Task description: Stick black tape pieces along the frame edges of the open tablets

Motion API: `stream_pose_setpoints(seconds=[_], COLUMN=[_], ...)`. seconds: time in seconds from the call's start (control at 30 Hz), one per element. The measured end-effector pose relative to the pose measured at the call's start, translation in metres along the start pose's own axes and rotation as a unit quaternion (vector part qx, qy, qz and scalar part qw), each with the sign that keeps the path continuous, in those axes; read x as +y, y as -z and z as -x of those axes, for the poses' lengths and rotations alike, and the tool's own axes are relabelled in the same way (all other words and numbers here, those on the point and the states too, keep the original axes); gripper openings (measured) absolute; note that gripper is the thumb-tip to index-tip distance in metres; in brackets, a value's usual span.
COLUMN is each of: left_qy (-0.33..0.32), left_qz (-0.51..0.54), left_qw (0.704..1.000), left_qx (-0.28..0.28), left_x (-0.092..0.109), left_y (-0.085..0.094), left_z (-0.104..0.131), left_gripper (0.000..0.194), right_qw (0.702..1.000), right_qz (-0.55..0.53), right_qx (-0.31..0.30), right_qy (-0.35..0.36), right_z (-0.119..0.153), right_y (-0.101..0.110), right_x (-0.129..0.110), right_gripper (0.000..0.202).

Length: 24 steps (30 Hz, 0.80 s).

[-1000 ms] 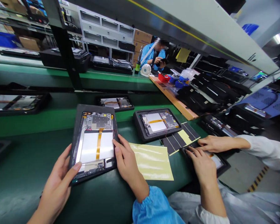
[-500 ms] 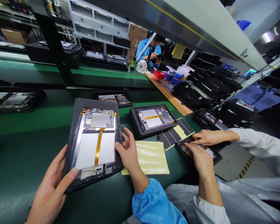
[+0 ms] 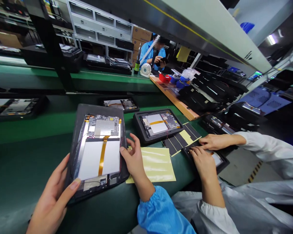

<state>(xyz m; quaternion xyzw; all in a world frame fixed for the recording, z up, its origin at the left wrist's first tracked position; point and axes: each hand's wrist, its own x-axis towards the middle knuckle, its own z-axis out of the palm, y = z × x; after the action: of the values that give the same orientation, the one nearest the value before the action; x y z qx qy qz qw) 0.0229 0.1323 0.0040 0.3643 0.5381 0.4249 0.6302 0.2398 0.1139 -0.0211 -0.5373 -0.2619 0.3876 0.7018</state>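
Between my hands is an opened tablet in a black foam tray, tilted up above the green bench. Its circuit board, pale battery and orange ribbon cable show. My left hand is closed around the lower left edge, thumb on the front. At the right edge my right hand grips the tray, thumb on the rim and fingers partly hidden. A yellow backing sheet lies on the bench behind my right wrist.
Another opened tablet in a foam tray lies ahead, beside a sheet of black adhesive strips. To my right, a co-worker's hands work on a tablet. A wooden board and stacked black trays stand beyond.
The view has shifted slightly. My grip on the tablet and tray looks the same. The co-worker's nearer hand has moved slightly over their tablet.
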Motion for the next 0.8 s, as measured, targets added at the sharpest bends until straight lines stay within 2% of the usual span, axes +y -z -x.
stream_pose_setpoints(seconds=[0.2,0.33,0.4,0.5,0.6,0.67,0.7,0.73,0.8], left_qy=[0.002,0.061,0.075,0.038,-0.009,-0.029,-0.039,-0.049,-0.063], left_qz=[0.014,0.080,0.120,0.172,0.199,0.208,0.212,0.215,0.220], left_qw=[1.000,0.995,0.990,0.983,0.976,0.974,0.973,0.972,0.971], left_qx=[-0.005,-0.016,-0.024,-0.048,-0.090,-0.084,-0.080,-0.076,-0.071], left_x=[-0.003,0.003,0.015,0.048,0.087,0.109,0.118,0.125,0.139], left_y=[0.001,0.003,-0.007,-0.044,-0.101,-0.141,-0.159,-0.176,-0.202], left_z=[-0.005,-0.017,-0.034,-0.075,-0.134,-0.178,-0.199,-0.218,-0.251], left_gripper=[0.109,0.111,0.106,0.076,0.039,0.023,0.019,0.021,0.034], right_qw=[1.000,0.996,0.991,0.988,0.993,0.997,0.999,0.998,0.998], right_qz=[0.016,-0.070,-0.113,-0.129,-0.093,-0.060,-0.051,-0.039,-0.040], right_qx=[-0.004,0.005,0.035,0.074,0.075,0.045,0.002,-0.043,-0.037], right_qy=[0.000,-0.052,-0.067,-0.050,-0.023,-0.006,-0.003,-0.001,0.025], right_z=[0.001,-0.002,-0.005,-0.007,0.000,0.006,0.009,0.010,0.007], right_y=[-0.001,0.004,0.005,0.000,-0.001,0.012,0.023,0.038,0.075], right_x=[0.000,-0.001,0.004,0.018,0.016,-0.003,-0.018,-0.037,-0.077], right_gripper=[0.079,0.083,0.085,0.093,0.085,0.074,0.071,0.073,0.085])
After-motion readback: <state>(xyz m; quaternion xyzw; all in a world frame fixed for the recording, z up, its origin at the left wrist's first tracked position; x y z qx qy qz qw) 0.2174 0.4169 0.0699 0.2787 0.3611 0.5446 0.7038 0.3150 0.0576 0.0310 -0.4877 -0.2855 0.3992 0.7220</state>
